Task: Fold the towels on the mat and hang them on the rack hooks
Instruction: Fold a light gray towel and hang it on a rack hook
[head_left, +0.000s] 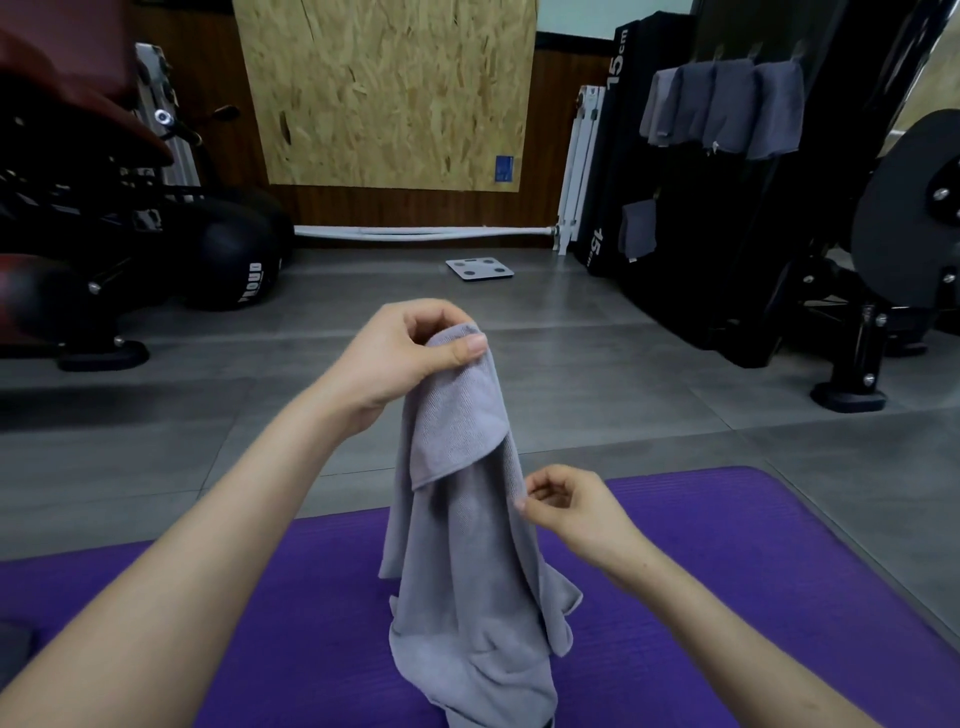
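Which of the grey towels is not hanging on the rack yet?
The pale grey towel that the left hand pinches by its top above the purple mat; the darker ones already hang on the black rack.

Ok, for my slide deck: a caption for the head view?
Left hand holds a grey towel up over the purple mat, right hand pinching its edge; hung towels behind.
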